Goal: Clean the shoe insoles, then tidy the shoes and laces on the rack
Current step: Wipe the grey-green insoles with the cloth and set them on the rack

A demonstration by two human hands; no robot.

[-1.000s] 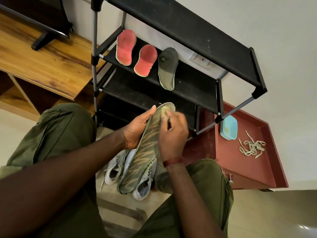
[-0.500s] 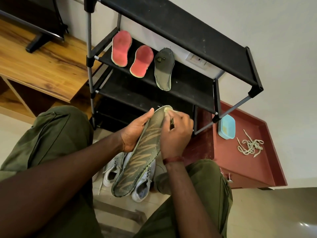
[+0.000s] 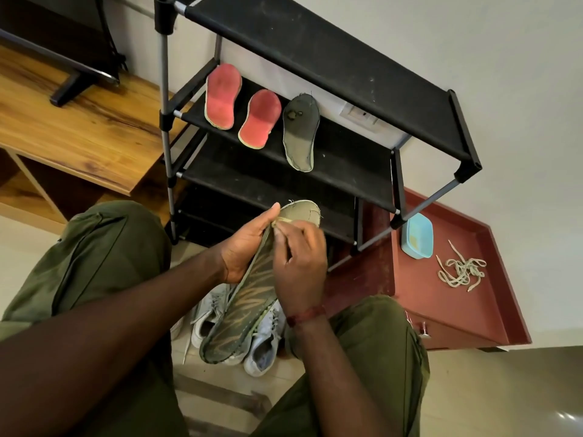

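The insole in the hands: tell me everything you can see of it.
The insole is long, olive green with tan streaks, a paler stitched edge and a frayed toe. It looks like worn fabric over foam. It is held tilted, toe up toward the rack, heel down over the white shoes on the floor. The left hand grips its left edge with the thumb along the toe. The right hand presses something small and yellowish, mostly hidden, against the upper part.

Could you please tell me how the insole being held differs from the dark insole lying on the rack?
The held insole is gripped by the left hand and rubbed by the right hand; the dark insole lies untouched on the rack. The held one shows tan streaks; the other looks plain. Both are greenish.
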